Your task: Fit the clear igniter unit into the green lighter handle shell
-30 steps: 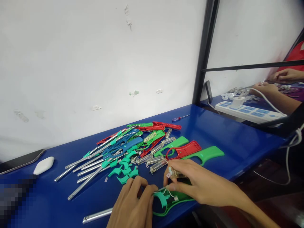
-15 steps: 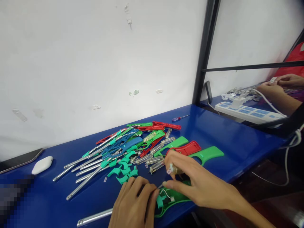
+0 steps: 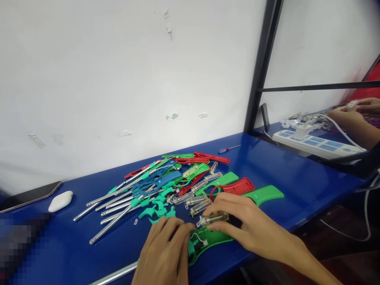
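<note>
Blue desk (image 3: 276, 166), pile (image 3: 154, 178) toward its wall edge; at the near edge my right hand (image 3: 255, 225) pinches a clear tank (image 3: 215, 218) over the green shell (image 3: 215, 237), which my left hand (image 3: 166, 251) grips.

Your bare, slim-fingered left hand (image 3: 164, 251) shows a broad, smooth back and rounded knuckles, with the lower picture edge cutting it off near the wrist. Your bare right hand (image 3: 246, 225) has similarly long, slender fingers, and its thumb (image 3: 218, 226) ends in a rounded tip. Beyond a narrow wrist, your slim right forearm (image 3: 305, 257) is bare for all of its visible length. Finer skin and nail detail is too soft to read.
</note>
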A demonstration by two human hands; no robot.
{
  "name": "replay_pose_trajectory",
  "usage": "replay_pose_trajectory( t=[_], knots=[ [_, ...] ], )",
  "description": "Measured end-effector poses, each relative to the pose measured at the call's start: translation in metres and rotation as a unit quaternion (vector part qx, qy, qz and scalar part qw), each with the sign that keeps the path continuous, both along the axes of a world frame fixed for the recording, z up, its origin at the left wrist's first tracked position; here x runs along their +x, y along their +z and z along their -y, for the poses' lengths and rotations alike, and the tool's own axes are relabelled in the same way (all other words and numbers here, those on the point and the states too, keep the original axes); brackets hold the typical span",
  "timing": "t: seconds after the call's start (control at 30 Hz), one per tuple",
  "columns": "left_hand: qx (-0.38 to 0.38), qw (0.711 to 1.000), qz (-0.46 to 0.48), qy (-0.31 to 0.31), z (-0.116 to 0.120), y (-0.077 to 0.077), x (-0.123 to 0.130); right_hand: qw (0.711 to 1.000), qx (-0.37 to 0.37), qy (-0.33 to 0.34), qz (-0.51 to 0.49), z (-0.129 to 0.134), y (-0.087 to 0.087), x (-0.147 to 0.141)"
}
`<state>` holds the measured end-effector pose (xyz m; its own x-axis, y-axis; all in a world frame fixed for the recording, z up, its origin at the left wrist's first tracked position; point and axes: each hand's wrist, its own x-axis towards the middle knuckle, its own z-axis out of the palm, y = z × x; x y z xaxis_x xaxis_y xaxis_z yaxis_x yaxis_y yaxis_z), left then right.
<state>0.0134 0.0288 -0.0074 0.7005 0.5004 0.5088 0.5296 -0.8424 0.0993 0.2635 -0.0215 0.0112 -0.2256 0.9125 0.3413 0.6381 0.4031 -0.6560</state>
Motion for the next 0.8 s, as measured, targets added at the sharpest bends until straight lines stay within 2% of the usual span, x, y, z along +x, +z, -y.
replay_pose_trajectory(
  t=[0.13,0.4,0.67,0.8],
  knots=[
    [-0.010,1.000,0.027,-0.006,0.002,0.001,0.006,0.999,0.010,0.032,-0.004,0.000,0.000,0.000],
    [0.045,0.997,0.063,-0.031,0.002,0.008,0.018,0.999,0.001,0.037,0.010,-0.002,0.002,-0.001],
    [0.027,0.999,0.025,-0.034,0.001,0.003,0.009,0.999,0.004,0.033,0.013,0.000,0.002,-0.002],
    [0.020,0.999,0.036,-0.029,0.001,0.001,0.008,1.000,0.006,0.029,0.011,0.000,0.001,-0.002]
  ],
)
